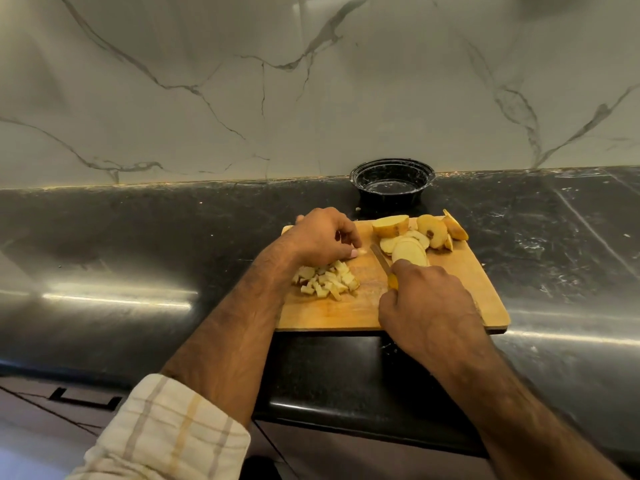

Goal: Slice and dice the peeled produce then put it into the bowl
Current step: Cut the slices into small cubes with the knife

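A wooden cutting board (pixel 478 289) lies on the dark counter. Diced pale pieces (pixel 329 280) sit in a heap on its left part. Several slices (pixel 408 249) and larger chunks (pixel 431 230) of the peeled produce lie at the board's far right. My right hand (pixel 429 310) grips a knife by its yellow handle, and the blade (pixel 379 256) points away toward the far left over the board. My left hand (pixel 322 237) hovers over the dice with curled fingers, pinching a small pale piece (pixel 361 251) at its fingertips. A black bowl (pixel 391 174) stands behind the board, holding nothing.
The black counter (pixel 138 237) runs left and right of the board, with a marble wall (pixel 242 81) right behind the bowl. The board's near edge overhangs a step in the counter. A drawer handle (pixel 86 400) shows at the lower left.
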The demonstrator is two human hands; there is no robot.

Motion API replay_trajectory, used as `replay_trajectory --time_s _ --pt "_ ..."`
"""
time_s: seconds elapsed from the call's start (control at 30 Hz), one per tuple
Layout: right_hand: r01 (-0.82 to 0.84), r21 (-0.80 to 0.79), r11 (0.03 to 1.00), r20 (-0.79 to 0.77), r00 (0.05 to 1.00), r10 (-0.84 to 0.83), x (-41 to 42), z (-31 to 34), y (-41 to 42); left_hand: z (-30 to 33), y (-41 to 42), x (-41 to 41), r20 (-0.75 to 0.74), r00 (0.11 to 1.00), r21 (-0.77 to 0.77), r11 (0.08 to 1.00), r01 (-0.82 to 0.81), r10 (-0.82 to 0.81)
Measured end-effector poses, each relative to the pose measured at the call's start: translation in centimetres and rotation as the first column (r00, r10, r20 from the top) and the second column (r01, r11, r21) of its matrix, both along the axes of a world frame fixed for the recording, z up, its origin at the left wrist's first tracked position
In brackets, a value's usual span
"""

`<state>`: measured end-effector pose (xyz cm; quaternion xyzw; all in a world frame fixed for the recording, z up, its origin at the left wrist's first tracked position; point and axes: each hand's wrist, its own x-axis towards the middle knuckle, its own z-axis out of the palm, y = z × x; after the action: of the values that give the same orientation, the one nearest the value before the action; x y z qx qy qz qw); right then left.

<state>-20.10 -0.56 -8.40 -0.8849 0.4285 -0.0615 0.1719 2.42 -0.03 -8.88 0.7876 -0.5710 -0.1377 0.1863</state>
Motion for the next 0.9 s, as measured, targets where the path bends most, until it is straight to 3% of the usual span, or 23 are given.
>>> replay_trajectory --time_s 0.23,0.5,0.67,0.9 --pt "-0.023 -0.044 0.999 0.029 0.999 0.025 0.2 0.2 0.4 -0.3 0.6 -0.4 -0.088 0.996 -0.07 0.997 0.028 -0.034" --pt "-0.059 -0.066 0.996 -0.056 0.997 0.055 0.7 0.4 0.8 -0.2 0.5 -0.7 -0.113 0.99 -0.072 0.995 0.07 -0.078" --pt "-0.093 -0.122 0.988 -0.056 0.995 0.087 1.1 0.6 1.0 0.0 0.2 -1.3 -0.059 0.998 -0.06 0.998 0.03 -0.034" --pt "-0.111 -0.07 0.991 -0.116 0.988 0.102 -0.3 1.1 1.7 0.2 0.2 -1.7 -0.034 0.999 -0.042 0.999 -0.015 0.013"
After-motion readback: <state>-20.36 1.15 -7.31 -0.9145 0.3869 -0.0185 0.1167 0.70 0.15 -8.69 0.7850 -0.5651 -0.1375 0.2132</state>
